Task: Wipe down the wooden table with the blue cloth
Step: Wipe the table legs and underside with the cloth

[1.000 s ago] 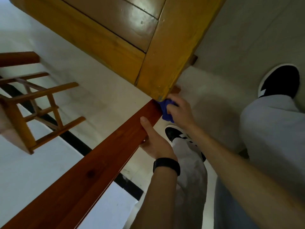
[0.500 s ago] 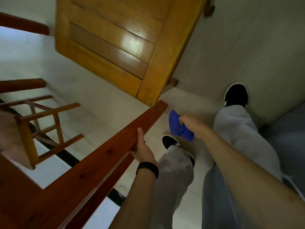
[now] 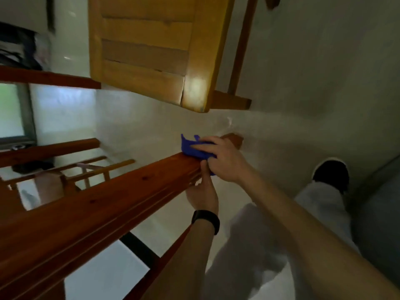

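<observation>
At far left a stool (image 3: 71, 176) of thin pale rungs stands on the glossy pale floor (image 3: 140, 126). A long rail (image 3: 108, 204) of dark red, varnished, knotty wood with a grooved side runs from the lower left up to the middle. Above it is the table (image 3: 151, 50), yellow wood with flat slats in a thick frame, its near corner shiny. I cannot tell whether the rail belongs to it.

The cloth (image 3: 190, 148), soft, blue and bunched, lies over the rail's far end, apart from the yellow corner. The left hand (image 3: 202, 195), a black band (image 3: 205, 220) at its wrist, curls round the rail's underside just below the cloth, likely to steady the wood against the rubbing. The right hand (image 3: 225, 161) lies on top, fingers nearly straight across the cloth, pressing it flat so that it drags along the grain. The hands are almost touching. At right, a dark shoe (image 3: 331, 172).
</observation>
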